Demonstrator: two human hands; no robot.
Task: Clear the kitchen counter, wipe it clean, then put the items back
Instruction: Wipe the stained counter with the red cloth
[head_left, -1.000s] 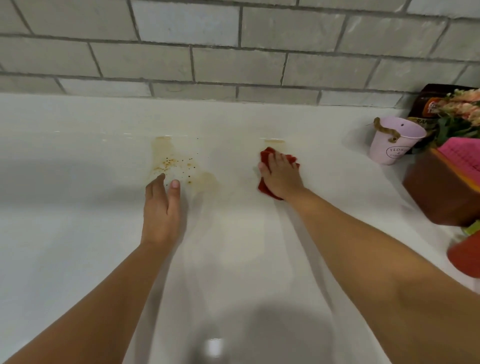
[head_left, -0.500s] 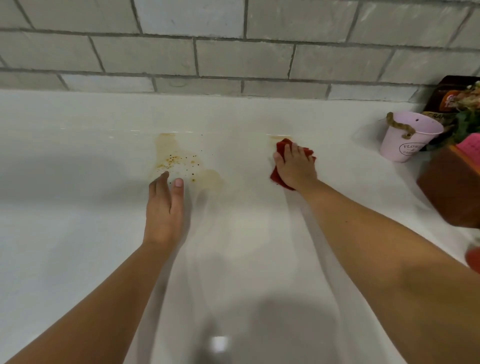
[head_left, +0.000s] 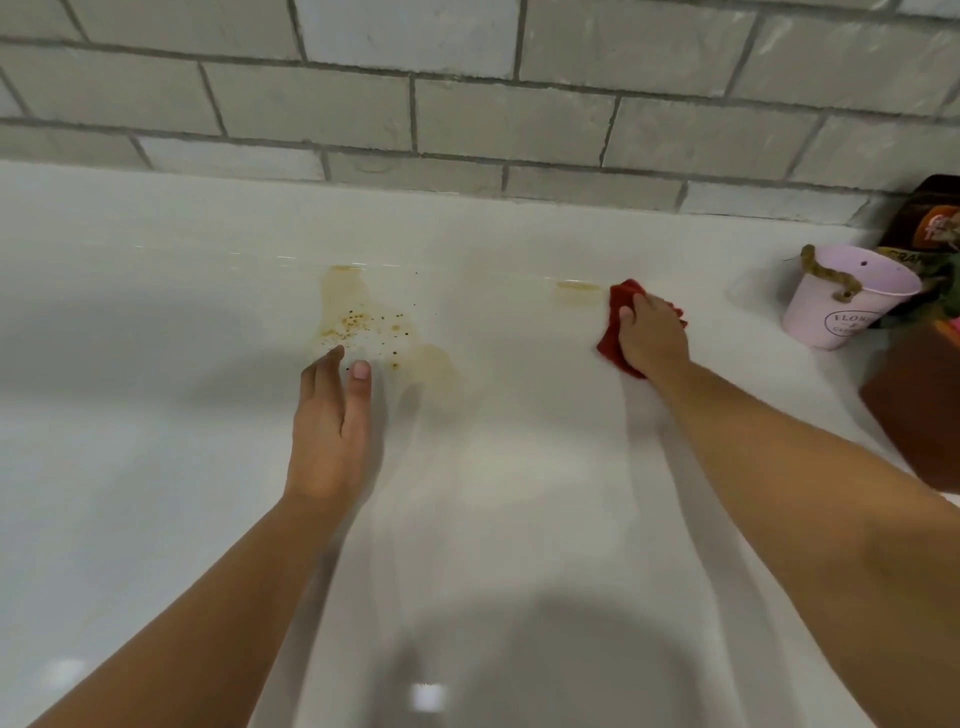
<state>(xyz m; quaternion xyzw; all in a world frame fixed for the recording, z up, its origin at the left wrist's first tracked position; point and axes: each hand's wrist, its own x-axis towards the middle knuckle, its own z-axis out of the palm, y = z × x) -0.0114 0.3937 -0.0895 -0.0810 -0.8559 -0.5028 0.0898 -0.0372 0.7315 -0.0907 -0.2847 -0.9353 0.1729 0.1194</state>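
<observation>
My right grip (head_left: 652, 338) curls over the cloth (head_left: 609, 347) and presses it to the counter (head_left: 156, 415) at 1 o'clock. My left grip (head_left: 330, 431) lies flat and empty at 11, fingertips touching the near edge of the stain (head_left: 363, 322). I reckon a wide stroke toward 2 could knock the bucket (head_left: 841, 301) or the box (head_left: 914, 415), and my left palm could smear the specks. A streak (head_left: 576, 285) sits just beside the cloth.

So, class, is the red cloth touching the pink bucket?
Apart. The head view shows a stretch of bare white counter between the red cloth, under the right hand, and the pink bucket.
</observation>
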